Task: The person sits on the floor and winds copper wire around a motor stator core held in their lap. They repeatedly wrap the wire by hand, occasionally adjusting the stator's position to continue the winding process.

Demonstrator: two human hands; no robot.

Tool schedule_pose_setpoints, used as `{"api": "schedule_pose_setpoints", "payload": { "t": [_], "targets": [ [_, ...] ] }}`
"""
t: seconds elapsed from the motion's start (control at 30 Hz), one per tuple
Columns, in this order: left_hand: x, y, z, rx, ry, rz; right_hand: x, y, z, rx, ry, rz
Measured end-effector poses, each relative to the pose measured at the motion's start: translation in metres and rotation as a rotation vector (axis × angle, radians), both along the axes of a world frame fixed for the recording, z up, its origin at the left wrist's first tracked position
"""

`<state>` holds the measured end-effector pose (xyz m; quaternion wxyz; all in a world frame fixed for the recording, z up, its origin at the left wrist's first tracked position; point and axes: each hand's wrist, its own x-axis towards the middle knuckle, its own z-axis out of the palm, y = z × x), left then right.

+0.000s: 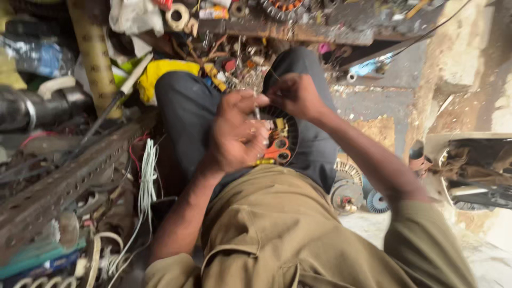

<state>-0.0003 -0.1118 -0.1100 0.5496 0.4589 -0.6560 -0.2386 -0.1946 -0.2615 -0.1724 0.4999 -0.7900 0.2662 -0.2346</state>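
A round motor stator with orange copper coils lies on my lap, between my dark-trousered knees. My left hand rests over its left side and pinches a thin light strip or wire end near the top. My right hand is above the stator's upper rim, fingers pinched together on a thin wire close to the left hand's fingertips. Much of the stator is hidden under my left hand.
A perforated rusty metal rail runs along the left, with white wires hanging beside it. A cluttered bench with parts stands ahead. More wound stators lie on the floor to the right, near an open metal housing.
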Motion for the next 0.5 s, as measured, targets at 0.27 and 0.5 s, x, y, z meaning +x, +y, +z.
{"api": "schedule_pose_setpoints", "payload": {
  "t": [0.27, 0.5],
  "targets": [
    [0.049, -0.050, -0.016, 0.469, -0.070, -0.180, -0.011, 0.062, 0.058, -0.661, 0.204, 0.273],
    [-0.003, 0.016, 0.016, -0.253, -0.881, 0.193, -0.022, 0.022, 0.018, -0.496, 0.155, 0.017]
  ]
}}
